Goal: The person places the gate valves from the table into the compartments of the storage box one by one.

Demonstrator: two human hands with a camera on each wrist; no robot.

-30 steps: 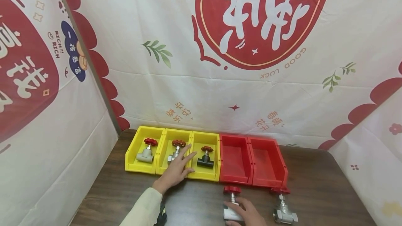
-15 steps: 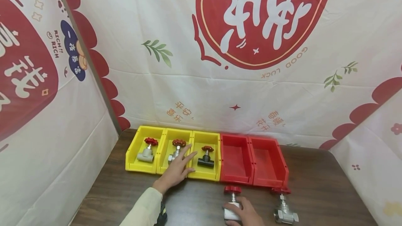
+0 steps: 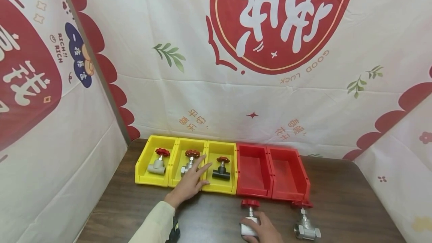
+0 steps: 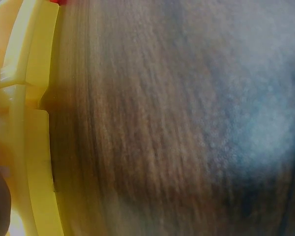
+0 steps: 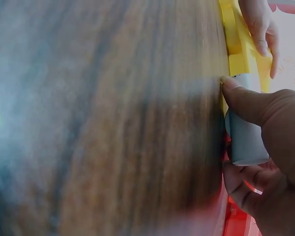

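Compared with a second ago, the right hand (image 3: 264, 230) has drawn in on the white-bodied valve (image 3: 246, 230), its fingers less spread over the body; handwheel and body sit in nearly the same place. Judgement: contact has gone from reaching to a grip, with no carry evident yet. The valve is on the near part of the desk (image 3: 209, 216), just nearer than the left red bin (image 3: 253, 175), red handwheel (image 3: 250, 203) toward the far side; whether its underside bears on the desk cannot be confirmed. Right fingers: grasping the white body. Left hand (image 3: 189, 181): unchanged, released, fingers extended and spread over the middle yellow bin (image 3: 183, 145) and the right yellow bin (image 3: 219, 188), holding nothing. The metal valve (image 3: 305, 222) stands apart to the right, untouched. View comparison: the right wrist camera shows the thumb toward one end of the white cylinder and curled fingers by the other, a detail the head view largely hides behind the hand; the handwheel cannot be made out clearly there. The left wrist camera gives mostly desk grain plus the yellow bins' near faces, with only a sliver of hand.
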